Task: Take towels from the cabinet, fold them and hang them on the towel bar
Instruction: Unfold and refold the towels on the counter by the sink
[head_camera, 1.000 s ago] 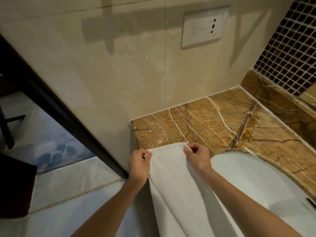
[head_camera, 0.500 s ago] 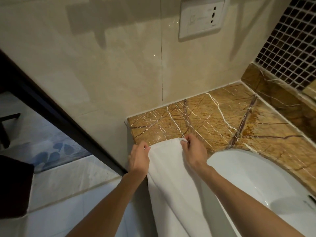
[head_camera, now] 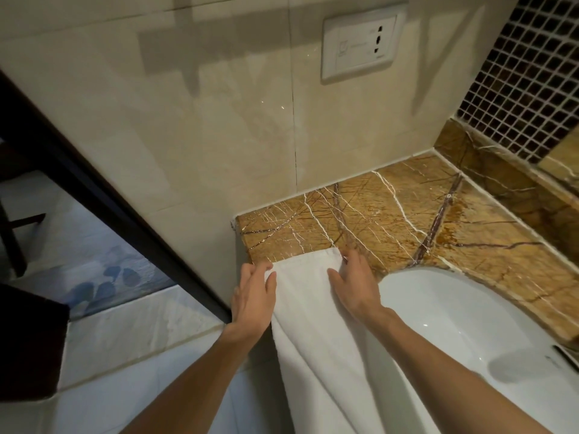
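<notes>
White towel (head_camera: 313, 339) drapes over the marble counter (head_camera: 407, 220) edge beside the sink (head_camera: 454, 308). The left hand (head_camera: 253, 296) and right hand (head_camera: 354, 286) pin its corners flat with straight fingers. Smoothing outward evenly should keep the fold square.

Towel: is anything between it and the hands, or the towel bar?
No: left hand and right hand both rest on the towel, draped over the marble countertop edge. The towel bar is out of view, so that path cannot be judged.
</notes>
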Demonstrator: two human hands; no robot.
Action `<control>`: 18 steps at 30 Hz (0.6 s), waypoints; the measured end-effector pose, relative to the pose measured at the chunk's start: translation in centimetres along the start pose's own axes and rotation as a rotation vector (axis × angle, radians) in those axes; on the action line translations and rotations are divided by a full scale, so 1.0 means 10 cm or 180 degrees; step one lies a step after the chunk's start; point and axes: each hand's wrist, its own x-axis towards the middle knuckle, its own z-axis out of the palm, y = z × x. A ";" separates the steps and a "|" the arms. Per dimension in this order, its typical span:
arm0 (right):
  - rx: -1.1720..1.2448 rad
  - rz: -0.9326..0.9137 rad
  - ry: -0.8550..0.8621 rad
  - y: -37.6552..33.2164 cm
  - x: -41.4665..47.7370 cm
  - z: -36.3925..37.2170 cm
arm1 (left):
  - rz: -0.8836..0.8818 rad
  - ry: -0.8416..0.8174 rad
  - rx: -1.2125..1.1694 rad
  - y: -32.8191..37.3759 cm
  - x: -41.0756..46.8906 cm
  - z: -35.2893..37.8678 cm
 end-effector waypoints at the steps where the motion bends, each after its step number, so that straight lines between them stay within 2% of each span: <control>1: 0.0006 0.0000 -0.0024 0.01 -0.04 -0.02 | 0.0063 0.0003 0.0004 0.00 -0.04 -0.01; 9: 0.0091 -0.0020 -0.0135 0.30 -0.55 -0.18 | 0.0513 -0.0036 0.0167 0.07 -0.46 -0.07; 18: -0.0127 0.0716 -0.0947 0.95 -1.45 -0.62 | 0.1002 -0.0278 0.0110 0.28 -1.02 -0.10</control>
